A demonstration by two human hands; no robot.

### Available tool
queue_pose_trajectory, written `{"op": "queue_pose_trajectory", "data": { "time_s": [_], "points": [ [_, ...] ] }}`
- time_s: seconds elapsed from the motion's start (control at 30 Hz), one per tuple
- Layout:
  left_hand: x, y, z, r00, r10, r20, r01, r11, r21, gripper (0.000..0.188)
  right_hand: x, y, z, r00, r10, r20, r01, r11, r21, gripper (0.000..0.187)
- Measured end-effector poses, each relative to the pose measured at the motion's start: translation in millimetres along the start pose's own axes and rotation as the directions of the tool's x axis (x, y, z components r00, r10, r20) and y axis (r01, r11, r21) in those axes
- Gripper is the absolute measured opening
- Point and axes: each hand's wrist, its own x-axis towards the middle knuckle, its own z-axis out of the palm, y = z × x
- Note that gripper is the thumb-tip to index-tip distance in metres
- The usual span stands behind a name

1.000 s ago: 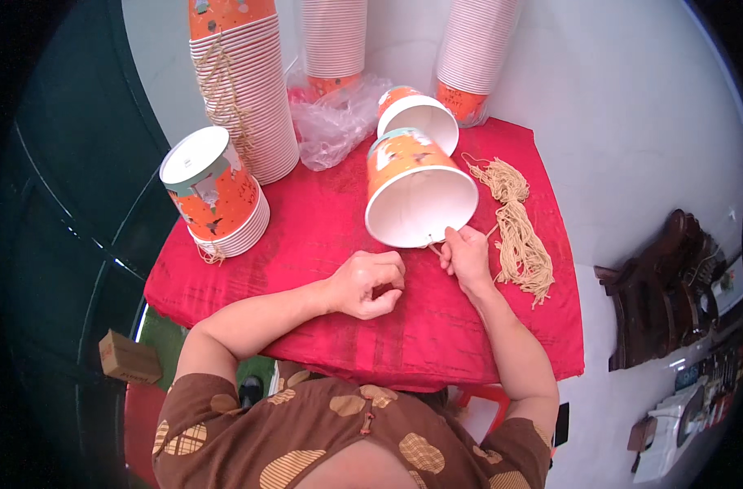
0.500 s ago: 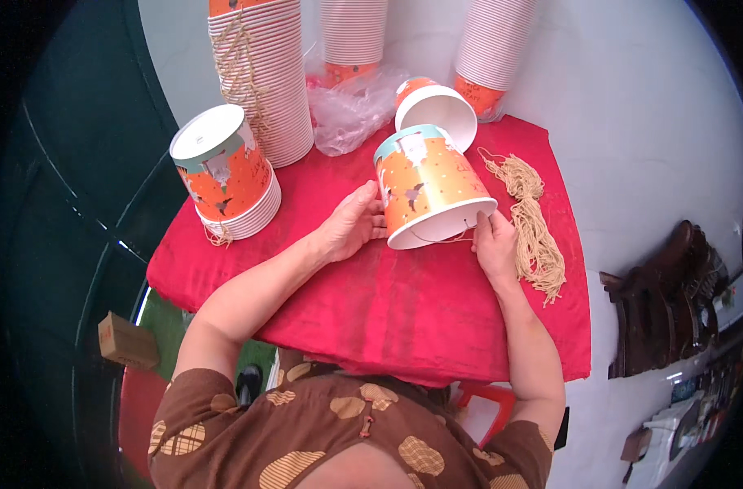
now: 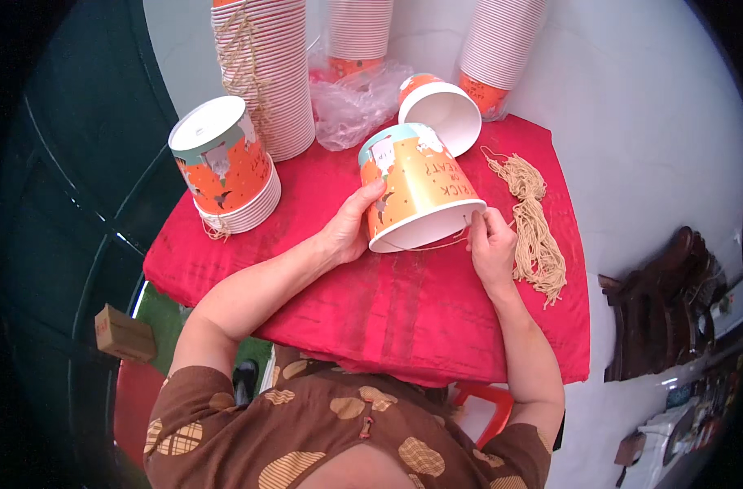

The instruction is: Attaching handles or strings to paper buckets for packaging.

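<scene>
An orange paper bucket (image 3: 412, 183) with a teal band and printed figures is tilted over the table, its white-rimmed mouth toward me. My left hand (image 3: 349, 226) grips its left side, thumb on the outer wall and the other fingers mostly hidden behind it. At the rim's right side, my right hand (image 3: 492, 243) pinches a thin tan cord (image 3: 437, 243) near the edge. That cord hangs in a loop across the mouth. Just right of this hand lies a bundle of tan cords (image 3: 534, 224). Behind the bucket another orange bucket (image 3: 446, 118) rests on its side, white inside showing.
A red cloth covers the table (image 3: 339, 306). At left stand a short bucket stack (image 3: 217, 167) and a tall stack (image 3: 278, 90) with cords hanging on it. Crumpled clear plastic (image 3: 355, 106) and two more stacks, one at the back right (image 3: 502, 49), stand along the wall.
The bucket has turned about its axis, bringing printed lettering into view, and shifted slightly left. My left hand has moved left with it; my right fingers now pinch closer at the rim.
</scene>
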Motion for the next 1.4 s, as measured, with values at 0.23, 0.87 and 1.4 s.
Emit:
{"op": "queue_pose_trajectory", "data": {
  "time_s": [0.23, 0.87, 1.4],
  "points": [
    [8.7, -1.4, -6.5, 0.990, 0.115, -0.077, -0.125, 0.981, -0.150, 0.070, -1.7, -22.6, 0.3, 0.989, -0.048, -0.139, 0.053, 0.998, 0.036, 0.019],
    [-6.1, -24.9, 27.6, 0.912, 0.373, -0.169, -0.346, 0.923, 0.170, 0.088, -49.2, -65.1, 30.8, 0.860, 0.056, 0.507, -0.356, 0.778, 0.517, 0.015],
    [-5.5, -21.9, 24.6, 0.947, 0.316, -0.056, -0.311, 0.948, 0.073, 0.067, -52.5, -62.1, 38.3, 0.937, -0.147, 0.317, -0.020, 0.883, 0.469, 0.010]
  ]
}}
